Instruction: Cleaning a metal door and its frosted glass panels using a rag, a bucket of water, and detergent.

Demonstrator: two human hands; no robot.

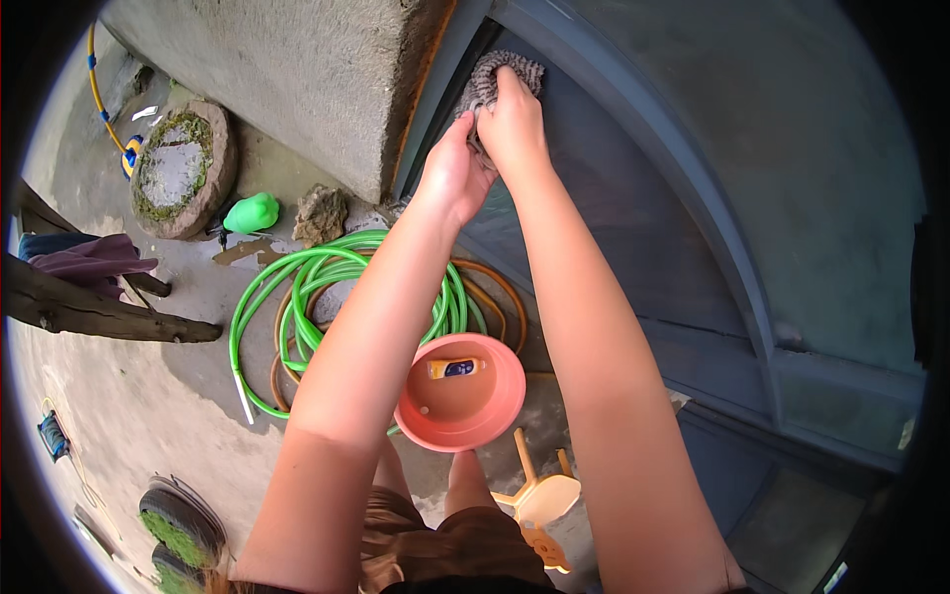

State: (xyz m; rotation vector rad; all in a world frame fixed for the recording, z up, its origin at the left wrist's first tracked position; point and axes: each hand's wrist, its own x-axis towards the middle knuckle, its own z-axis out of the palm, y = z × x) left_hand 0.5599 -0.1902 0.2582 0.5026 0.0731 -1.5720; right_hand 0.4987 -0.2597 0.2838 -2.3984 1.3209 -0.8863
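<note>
A grey-brown textured cloth (486,78) is bunched up near the upper corner of a dark blue-grey framed door or window panel (631,200). My right hand (514,122) grips the cloth from above with fingers curled into it. Just below and to the left, my left hand (459,167) holds the lower end of the same cloth, its thumb pointing up and its fingers partly hidden. Both arms are stretched out ahead of me. Whether the cloth presses on the panel or hangs just in front of it, I cannot tell.
A pink basin (512,397) of murky water holds a yellow bottle (454,368). Behind it lie coiled green hoses (252,312). A small wooden chair (548,499), rock (320,215), green container (252,213) and mossy stone basin (223,167) stand around. A concrete wall (297,74) borders the panel.
</note>
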